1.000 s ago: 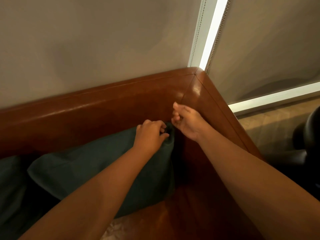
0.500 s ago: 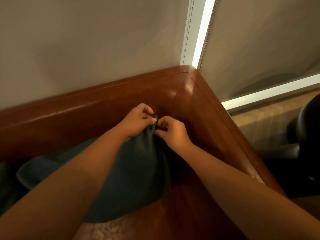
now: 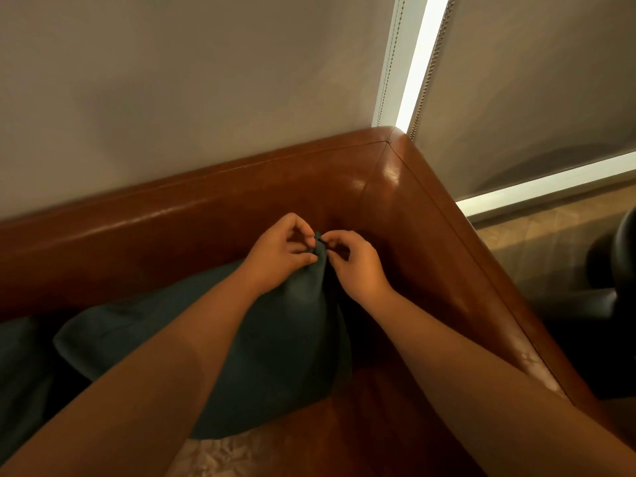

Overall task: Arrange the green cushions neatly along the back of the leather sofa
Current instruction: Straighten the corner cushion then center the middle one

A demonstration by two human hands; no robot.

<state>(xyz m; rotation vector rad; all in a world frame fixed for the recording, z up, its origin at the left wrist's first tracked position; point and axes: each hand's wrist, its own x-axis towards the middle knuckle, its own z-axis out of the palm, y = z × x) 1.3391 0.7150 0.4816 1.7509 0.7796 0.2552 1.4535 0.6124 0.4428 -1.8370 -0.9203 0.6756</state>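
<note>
A dark green cushion (image 3: 285,342) leans in the corner of the brown leather sofa (image 3: 172,235), its top right corner raised against the backrest. My left hand (image 3: 278,256) pinches that corner from the left, thumb and fingers curled on the fabric. My right hand (image 3: 354,263) pinches the same corner tip from the right. A second green cushion (image 3: 17,366) lies at the far left, partly cut off by the frame edge. My forearms hide much of the first cushion's lower part.
The sofa's right armrest (image 3: 464,263) runs down to the right, with a pale patterned cloth (image 3: 537,366) draped on it. A grey wall rises behind the backrest. A window blind (image 3: 537,80) and a black chair (image 3: 612,270) stand at right.
My right hand came in from beside the armrest and took hold of the cushion's corner alongside my left. The corner has been pulled up higher against the backrest.
</note>
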